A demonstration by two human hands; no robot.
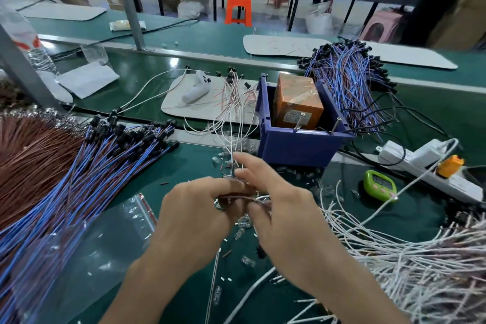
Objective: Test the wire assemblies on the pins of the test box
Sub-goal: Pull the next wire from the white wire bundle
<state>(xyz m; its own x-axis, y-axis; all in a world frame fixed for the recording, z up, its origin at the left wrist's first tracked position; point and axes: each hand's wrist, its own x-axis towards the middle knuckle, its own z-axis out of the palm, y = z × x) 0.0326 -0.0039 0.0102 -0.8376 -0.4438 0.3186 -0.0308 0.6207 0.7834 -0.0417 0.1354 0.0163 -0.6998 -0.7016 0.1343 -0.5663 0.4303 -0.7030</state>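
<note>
Two hands meet centrally: left hand [200,208] and right hand [284,205] both pinch a thin white-and-brown wire assembly [259,197], probably readying its ends for the blue plastic test box [289,150] at one o'clock on the green surface [189,163].

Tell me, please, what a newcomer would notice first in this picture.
First the hands in the middle: the left hand and right hand hold a bunch of thin wires. Just behind them stands a blue box with an orange block inside. Heaps of blue wires lie on the left and white wires on the right.
</note>
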